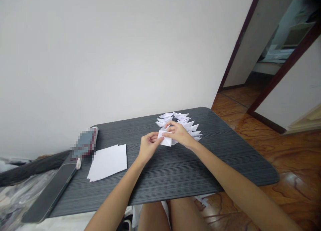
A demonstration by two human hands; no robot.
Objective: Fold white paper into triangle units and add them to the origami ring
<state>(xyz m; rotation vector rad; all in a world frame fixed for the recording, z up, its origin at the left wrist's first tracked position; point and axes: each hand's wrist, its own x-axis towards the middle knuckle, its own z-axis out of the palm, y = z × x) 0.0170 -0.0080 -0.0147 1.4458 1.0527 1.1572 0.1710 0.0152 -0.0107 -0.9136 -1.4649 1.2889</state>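
Both hands meet over the middle of a dark striped table (175,170). My left hand (148,145) pinches the left edge of a small white folded paper piece (166,140). The fingers of my right hand (178,133) press on the same piece from above and from the right. Just behind my right hand lies a pile of several folded white paper pieces (187,122) with pointed corners.
A stack of flat white paper sheets (109,161) lies at the left of the table. A phone (50,192) rests at the table's left edge beside a blurred-out object (84,144). A white wall stands behind the table, with wooden floor (288,150) and a doorway to the right.
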